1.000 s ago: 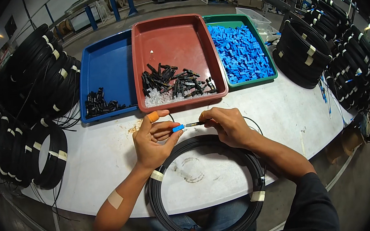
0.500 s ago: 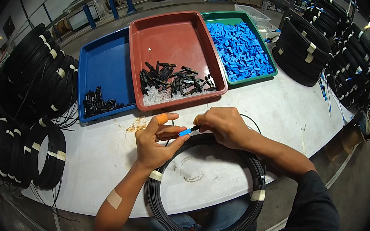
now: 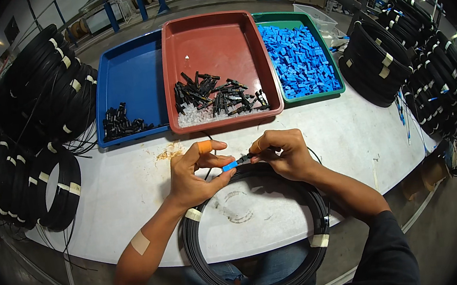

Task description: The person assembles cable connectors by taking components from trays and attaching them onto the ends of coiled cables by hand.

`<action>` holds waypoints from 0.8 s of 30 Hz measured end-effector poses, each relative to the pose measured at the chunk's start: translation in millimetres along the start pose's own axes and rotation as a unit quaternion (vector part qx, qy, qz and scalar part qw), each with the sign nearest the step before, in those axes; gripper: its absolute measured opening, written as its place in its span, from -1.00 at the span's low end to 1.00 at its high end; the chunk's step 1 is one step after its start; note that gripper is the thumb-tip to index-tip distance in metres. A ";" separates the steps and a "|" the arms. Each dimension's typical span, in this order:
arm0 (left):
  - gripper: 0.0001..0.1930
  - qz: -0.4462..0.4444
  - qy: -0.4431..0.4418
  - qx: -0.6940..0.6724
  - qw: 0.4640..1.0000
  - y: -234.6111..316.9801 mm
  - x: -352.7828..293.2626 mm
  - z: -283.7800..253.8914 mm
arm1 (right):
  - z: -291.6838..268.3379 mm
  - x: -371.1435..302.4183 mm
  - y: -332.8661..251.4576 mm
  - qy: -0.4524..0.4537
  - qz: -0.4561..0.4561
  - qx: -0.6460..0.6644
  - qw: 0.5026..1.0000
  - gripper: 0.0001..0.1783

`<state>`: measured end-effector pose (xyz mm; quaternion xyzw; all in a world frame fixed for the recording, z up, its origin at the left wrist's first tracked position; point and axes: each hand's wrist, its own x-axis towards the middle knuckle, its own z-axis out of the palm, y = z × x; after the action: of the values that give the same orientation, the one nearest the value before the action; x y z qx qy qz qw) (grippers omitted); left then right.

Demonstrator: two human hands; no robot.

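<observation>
My left hand (image 3: 194, 175) pinches a small blue connector housing (image 3: 230, 166) between thumb and fingertips. A black connector piece (image 3: 243, 158) meets its right end, and my right hand (image 3: 288, 155) grips that piece between thumb and index finger. Orange tape wraps an index finger on each hand. Below both hands lies a large coil of black cable (image 3: 320, 205), bound with pale tape and overhanging the near table edge. A loose strand of the cable curves up behind my right hand. My fingers partly cover the joint between the two pieces.
Across the white table (image 3: 118, 209) stand a blue tray (image 3: 129, 69) with black pieces, a red tray (image 3: 212, 38) with black connector parts and clear bits, and a green tray (image 3: 313, 98) full of blue housings. Cable coils (image 3: 58, 188) crowd the left; more coils (image 3: 376, 66) stack right.
My right hand has rolled slightly, showing its taped index finger and more of the black piece. The left hand keeps its pinch on the blue housing. The view has shifted a little.
</observation>
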<state>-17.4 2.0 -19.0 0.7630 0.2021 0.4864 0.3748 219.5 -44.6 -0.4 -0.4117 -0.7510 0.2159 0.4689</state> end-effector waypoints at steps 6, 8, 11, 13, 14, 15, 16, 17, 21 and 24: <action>-0.54 -0.025 -0.030 -0.016 0.999 3.3 0.7 -1.5 | 2.5 0.1 -1.1 -0.012 -0.016 0.020 1.000 -0.77; -0.54 -0.006 -0.050 -0.005 0.999 0.9 1.0 -2.3 | 2.7 0.3 -0.3 -0.022 -0.051 0.014 0.998 -0.74; -0.51 -0.025 -0.053 -0.026 0.998 2.4 2.5 -0.9 | 2.1 0.1 0.8 -0.028 -0.051 0.010 0.998 -0.75; -0.51 -0.038 -0.059 -0.019 0.997 5.3 3.4 -1.7 | 3.8 1.2 2.3 -0.025 -0.044 0.020 0.999 -0.75; -0.50 -0.052 -0.065 -0.012 0.996 6.4 3.7 -1.6 | 4.6 1.8 2.8 -0.022 -0.037 0.031 0.999 -0.75; -0.50 -0.052 -0.065 -0.012 0.996 6.5 3.5 -1.1 | 5.9 2.3 3.6 -0.022 -0.037 0.031 0.999 -0.75; -0.51 -0.064 -0.061 -0.015 0.996 6.5 3.2 -0.1 | 7.0 2.8 4.5 -0.023 -0.050 0.024 0.998 -0.76; -0.52 -0.077 -0.056 -0.017 0.995 6.5 3.0 0.5 | 7.8 3.3 5.5 -0.024 -0.064 0.018 0.998 -0.77; -0.56 -0.076 -0.050 -0.014 0.996 8.8 3.3 1.7 | 8.3 4.2 7.7 -0.032 -0.052 0.017 0.998 -0.77; -0.67 -0.059 -0.021 -0.013 0.998 8.8 6.1 1.9 | 8.8 4.8 5.4 -0.017 -0.059 0.010 0.998 -0.77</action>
<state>-13.5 -0.2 -9.1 0.7551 0.2326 0.4494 0.4168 212.9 -37.1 -5.8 -0.3583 -0.7795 0.2026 0.4722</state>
